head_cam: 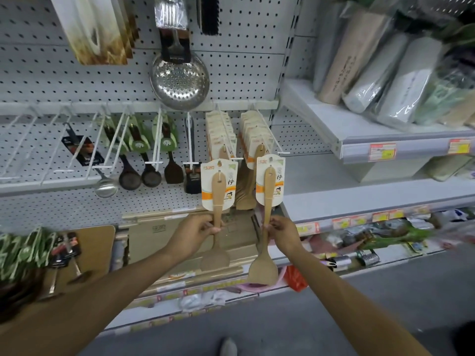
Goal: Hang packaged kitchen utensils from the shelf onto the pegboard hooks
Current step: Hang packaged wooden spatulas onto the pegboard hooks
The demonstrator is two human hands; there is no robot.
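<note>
In a shop aisle, I stand before the pegboard (77, 80) with a carded wooden spatula in each hand, both raised toward the two hooks that already carry stacks of the same packs. My left hand (198, 231) is curled round the handle of the left spatula (218, 201), whose card sits just below the tip of the left hook (232, 158). My right hand (282, 231) pinches the handle of the right spatula (268, 199), its card level with the end of the right hook (279, 151).

The step in hand looks to be the hanging itself. Whether either card's hole is already over a hook tip I cannot tell; next, I judge, each hole must be lined up with its tip and the pack slid back against the stack (221, 132).

To the left, dark ladles (128, 173) and a perforated skimmer (180, 80) hang on the board. Below, a shelf (257, 272) holds boxed goods; to the right, grey shelves (359, 140) carry wrapped rolls (401, 80) and price tags. The grey floor (295, 317) runs underfoot.
</note>
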